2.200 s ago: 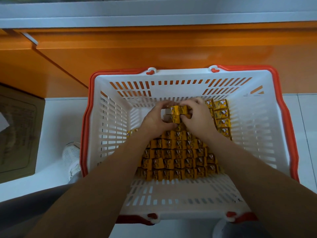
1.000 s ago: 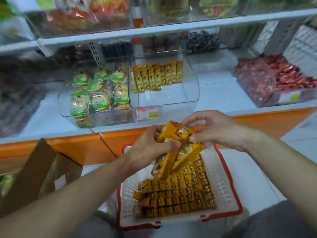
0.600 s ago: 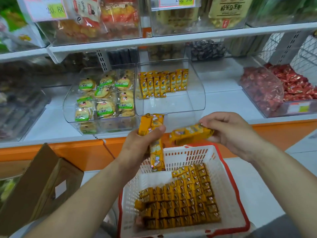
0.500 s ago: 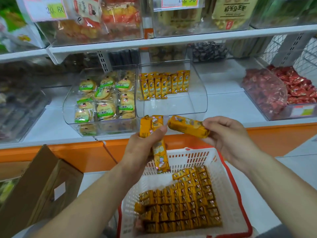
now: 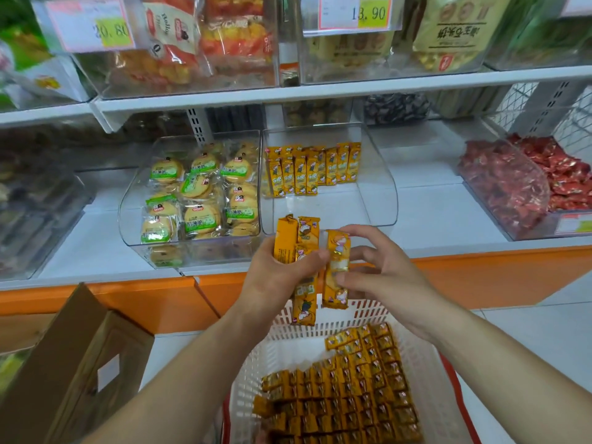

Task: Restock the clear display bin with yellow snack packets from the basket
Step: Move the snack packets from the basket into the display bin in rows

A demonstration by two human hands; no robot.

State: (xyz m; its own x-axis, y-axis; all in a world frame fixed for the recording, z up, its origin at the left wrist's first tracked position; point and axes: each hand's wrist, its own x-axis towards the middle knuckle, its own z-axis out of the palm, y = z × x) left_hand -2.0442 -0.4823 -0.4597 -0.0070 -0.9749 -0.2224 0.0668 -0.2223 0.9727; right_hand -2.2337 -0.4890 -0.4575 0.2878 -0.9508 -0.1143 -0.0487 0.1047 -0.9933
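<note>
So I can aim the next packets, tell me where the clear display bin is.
In the head view, the clear display bin sits centre on the lower shelf, immediately right of the biscuit bin.

Two hands hold four yellow snack packets [image 5: 334,267], three in the left hand [image 5: 275,277] and one in the right hand [image 5: 381,270], above one white basket [image 5: 336,315] whose packets are too many to count. One clear display bin [image 5: 378,193] holds roughly eight upright packets. Also visible: one biscuit bin [image 5: 126,216], two price tags [image 5: 93,27] and one cardboard box [image 5: 73,363].
</note>
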